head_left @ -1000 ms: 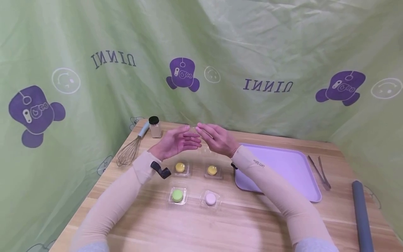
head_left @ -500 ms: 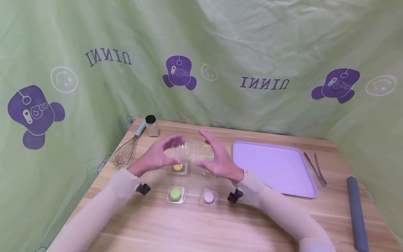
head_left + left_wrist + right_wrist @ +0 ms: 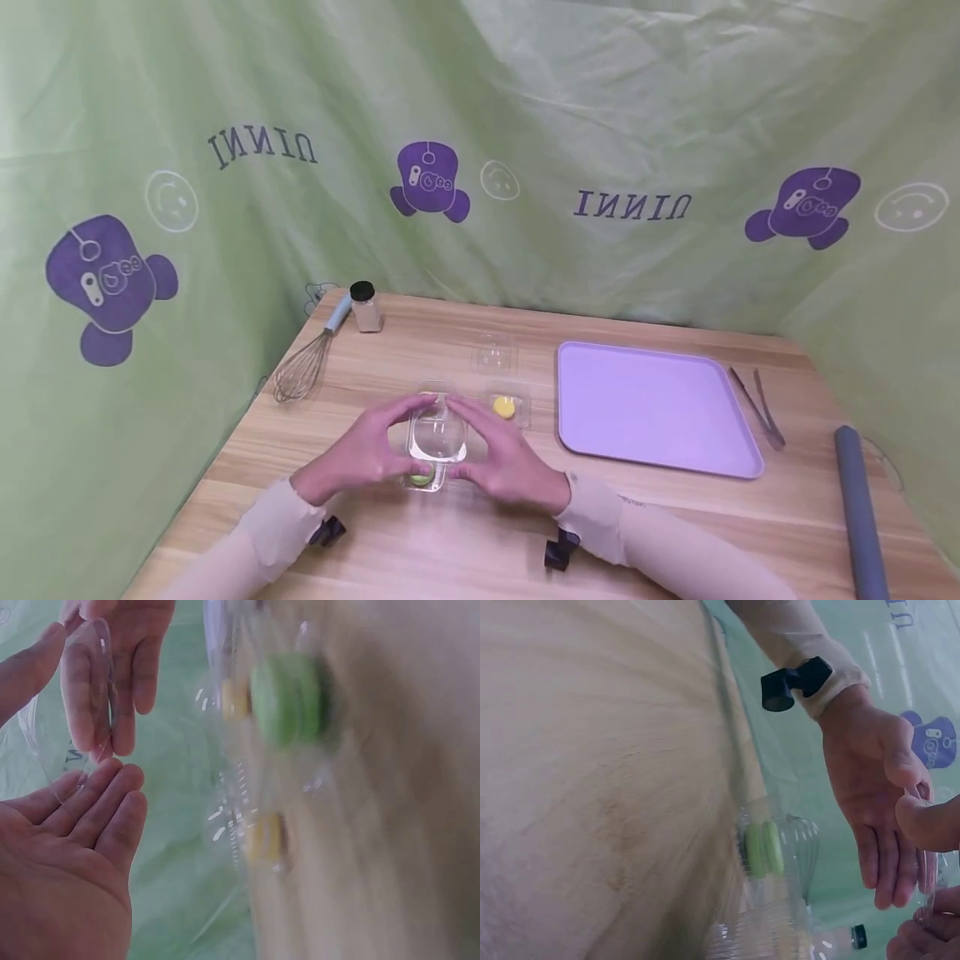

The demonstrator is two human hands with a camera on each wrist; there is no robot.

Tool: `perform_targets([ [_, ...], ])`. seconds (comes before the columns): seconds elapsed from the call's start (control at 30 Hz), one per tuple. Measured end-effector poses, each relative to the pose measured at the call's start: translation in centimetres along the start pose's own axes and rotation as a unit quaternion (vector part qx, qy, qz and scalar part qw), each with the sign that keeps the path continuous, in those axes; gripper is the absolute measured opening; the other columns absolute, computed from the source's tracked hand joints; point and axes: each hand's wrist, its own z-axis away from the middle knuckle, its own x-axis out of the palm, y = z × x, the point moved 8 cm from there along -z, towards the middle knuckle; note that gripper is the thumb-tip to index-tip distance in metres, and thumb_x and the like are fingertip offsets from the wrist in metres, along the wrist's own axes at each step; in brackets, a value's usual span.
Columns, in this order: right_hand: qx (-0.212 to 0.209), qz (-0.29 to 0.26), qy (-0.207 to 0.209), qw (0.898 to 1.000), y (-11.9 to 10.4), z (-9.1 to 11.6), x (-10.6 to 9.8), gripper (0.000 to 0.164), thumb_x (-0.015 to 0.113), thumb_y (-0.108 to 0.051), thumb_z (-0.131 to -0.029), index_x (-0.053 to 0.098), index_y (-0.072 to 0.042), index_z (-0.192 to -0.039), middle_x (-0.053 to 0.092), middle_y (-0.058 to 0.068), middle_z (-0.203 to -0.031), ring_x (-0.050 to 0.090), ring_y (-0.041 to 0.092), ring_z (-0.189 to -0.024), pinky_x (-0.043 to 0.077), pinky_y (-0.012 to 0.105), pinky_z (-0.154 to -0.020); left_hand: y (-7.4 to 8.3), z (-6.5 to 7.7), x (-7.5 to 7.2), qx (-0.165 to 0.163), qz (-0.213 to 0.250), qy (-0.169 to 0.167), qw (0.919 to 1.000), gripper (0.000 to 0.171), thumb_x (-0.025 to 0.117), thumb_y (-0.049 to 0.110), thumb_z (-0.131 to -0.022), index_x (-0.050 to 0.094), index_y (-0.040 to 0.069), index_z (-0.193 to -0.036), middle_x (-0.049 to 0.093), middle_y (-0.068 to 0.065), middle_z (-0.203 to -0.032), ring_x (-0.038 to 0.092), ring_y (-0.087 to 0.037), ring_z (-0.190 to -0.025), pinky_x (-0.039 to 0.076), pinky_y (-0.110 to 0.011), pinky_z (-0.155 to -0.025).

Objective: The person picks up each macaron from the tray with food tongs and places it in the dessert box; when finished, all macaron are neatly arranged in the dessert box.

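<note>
My left hand (image 3: 367,450) and right hand (image 3: 510,458) hold a clear plastic lid (image 3: 437,433) between them, thumbs at its near side and fingertips at its far side. It is raised above the green macaron (image 3: 422,478), which sits in a clear tray on the table and shows just under the lid's near edge. Beyond, a yellow macaron (image 3: 504,407) sits in its own clear tray. The other yellow macaron is mostly hidden behind the lid and fingers in the head view; it shows in the left wrist view. My right hand covers the pale pink macaron.
Another clear plastic lid (image 3: 495,354) lies farther back. A purple tray (image 3: 652,408) and metal tongs (image 3: 759,408) are at the right, with a grey roll (image 3: 862,508) along the right edge. A whisk (image 3: 303,367) and a black-capped jar (image 3: 367,308) stand back left.
Both hands have come down and towards me with the clear lid, from the back of the table to above the green macaron. The far yellow macaron at the right is uncovered again.
</note>
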Motion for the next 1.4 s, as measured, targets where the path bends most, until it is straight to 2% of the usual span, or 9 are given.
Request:
perform_targets([
  [0.17, -0.023, 0.046, -0.004, 0.999, -0.6, 0.2, 0.9, 0.091, 0.090, -0.029, -0.074, 0.046, -0.010, -0.151, 0.054, 0.010, -0.152, 0.051, 0.025, -0.142, 0.043, 0.045, -0.120, -0.9, 1.3, 0.6, -0.016, -0.065, -0.013, 0.9977, 0.089, 0.090, 0.034, -0.071, 0.049, 0.012, -0.147, 0.056, -0.010, -0.150, 0.054, -0.036, -0.138, 0.043, -0.060, -0.115],
  [0.33, 0.001, 0.084, -0.051, 0.995, -0.6, 0.3, 2.1, 0.089, 0.086, -0.036, -0.077, 0.045, -0.010, -0.152, 0.051, 0.008, -0.154, 0.049, 0.023, -0.144, 0.041, 0.040, -0.121, -1.6, 2.0, 1.0, -0.029, -0.116, -0.030, 0.9923, 0.087, 0.089, 0.037, -0.072, 0.051, 0.013, -0.146, 0.055, -0.009, -0.150, 0.053, -0.033, -0.139, 0.043, -0.057, -0.116],
  [0.53, 0.015, 0.126, -0.086, 0.988, -0.2, 0.3, 3.2, 0.089, 0.084, -0.040, -0.080, 0.043, -0.007, -0.152, 0.048, 0.009, -0.156, 0.047, 0.022, -0.145, 0.039, 0.035, -0.123, -2.1, 2.4, 1.1, -0.036, -0.151, -0.026, 0.9875, 0.086, 0.089, 0.035, -0.071, 0.052, 0.014, -0.145, 0.058, -0.005, -0.147, 0.057, -0.027, -0.136, 0.048, -0.050, -0.114],
  [0.83, -0.010, 0.164, -0.090, 0.982, -0.4, 0.0, 3.5, 0.083, 0.082, -0.034, -0.081, 0.046, -0.001, -0.148, 0.053, 0.016, -0.151, 0.052, 0.026, -0.141, 0.042, 0.036, -0.120, -3.0, 2.6, 1.4, -0.053, -0.163, -0.019, 0.9850, 0.088, 0.089, 0.035, -0.072, 0.050, 0.010, -0.147, 0.059, -0.008, -0.146, 0.058, -0.029, -0.134, 0.049, -0.050, -0.113],
  [1.2, 0.001, 0.182, -0.127, 0.975, -0.3, -0.2, 4.3, 0.080, 0.080, -0.029, -0.083, 0.046, 0.001, -0.148, 0.052, 0.017, -0.151, 0.052, 0.027, -0.140, 0.042, 0.036, -0.120, -4.0, 3.0, 1.9, -0.089, -0.132, -0.019, 0.9871, 0.095, 0.092, 0.032, -0.066, 0.049, 0.008, -0.148, 0.057, -0.014, -0.147, 0.057, -0.034, -0.134, 0.046, -0.053, -0.115],
  [1.4, 0.016, 0.188, -0.146, 0.971, 0.1, -0.2, 4.8, 0.078, 0.078, -0.029, -0.085, 0.045, 0.000, -0.150, 0.052, 0.016, -0.152, 0.051, 0.026, -0.141, 0.041, 0.034, -0.122, -4.3, 3.0, 1.9, -0.098, -0.136, -0.020, 0.9857, 0.096, 0.092, 0.035, -0.065, 0.050, 0.006, -0.146, 0.059, -0.016, -0.146, 0.058, -0.035, -0.133, 0.046, -0.052, -0.115],
])
